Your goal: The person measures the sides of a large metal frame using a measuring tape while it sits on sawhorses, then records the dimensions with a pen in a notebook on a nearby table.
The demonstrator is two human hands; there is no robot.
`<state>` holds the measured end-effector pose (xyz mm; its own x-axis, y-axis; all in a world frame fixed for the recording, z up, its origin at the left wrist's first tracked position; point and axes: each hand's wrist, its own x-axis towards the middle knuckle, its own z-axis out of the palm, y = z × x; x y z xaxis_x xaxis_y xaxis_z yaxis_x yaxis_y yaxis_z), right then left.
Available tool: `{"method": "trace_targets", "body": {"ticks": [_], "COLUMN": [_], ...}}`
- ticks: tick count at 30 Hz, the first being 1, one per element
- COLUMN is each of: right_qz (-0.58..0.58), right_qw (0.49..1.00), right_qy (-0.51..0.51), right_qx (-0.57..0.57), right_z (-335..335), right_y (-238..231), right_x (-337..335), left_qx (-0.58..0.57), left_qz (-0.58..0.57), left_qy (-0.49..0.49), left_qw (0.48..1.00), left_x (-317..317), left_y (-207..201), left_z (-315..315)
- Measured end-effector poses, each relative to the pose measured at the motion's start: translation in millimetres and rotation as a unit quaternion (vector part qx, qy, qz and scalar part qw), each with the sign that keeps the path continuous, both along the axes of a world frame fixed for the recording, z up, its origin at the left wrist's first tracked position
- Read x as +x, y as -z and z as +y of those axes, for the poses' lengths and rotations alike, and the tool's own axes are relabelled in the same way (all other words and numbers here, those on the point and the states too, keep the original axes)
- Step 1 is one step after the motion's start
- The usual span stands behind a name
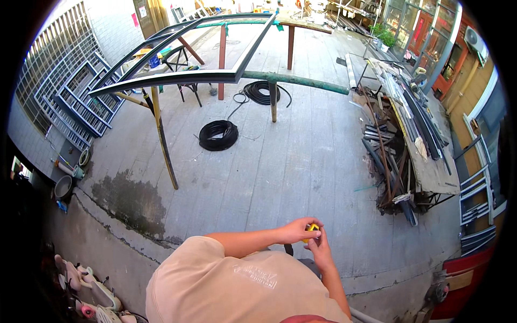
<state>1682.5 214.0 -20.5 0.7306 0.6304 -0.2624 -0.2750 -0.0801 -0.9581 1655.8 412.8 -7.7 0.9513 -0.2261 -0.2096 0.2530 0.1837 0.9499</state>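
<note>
In front of my body, my left hand [299, 229] has its fingers curled around a small yellow and black tape measure [313, 227]. Close against it from the right, my right hand [321, 250] also grips the tape measure, its fingers bent at the near side. The hands partly cover the tape measure, and no drawn-out blade can be made out. Farther ahead, a dark window or door frame [237, 75] lies across green-painted pipe supports [301, 82], well away from both hands.
Two black coils, the nearer hose or cable coil [218, 135] and the farther coil [261, 92], lie on the paved floor. At right stands a cluttered workbench [425, 175] with scrap piled beside it. Metal grilles [81, 102] lean at left; a pale scooter [91, 285] stands lower left.
</note>
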Motion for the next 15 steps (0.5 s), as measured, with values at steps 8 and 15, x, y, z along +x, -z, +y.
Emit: {"method": "trace_targets", "body": {"ticks": [8,15], "right_qz": [0.075,0.114], "right_qw": [0.995,0.982], "right_qy": [-0.040,-0.147], "right_qx": [0.045,0.021], "right_z": [15.7,24.7], "right_y": [16.8,-2.0], "right_x": [166.1,343.1], "left_qx": [-0.059,-0.099], "left_qz": [0.048,0.081], "left_qy": [-0.092,-0.178], "left_qw": [0.993,0.976], "left_x": [145.3,280.0], "left_y": [25.5,17.3], "left_z": [-8.4,-5.0]}}
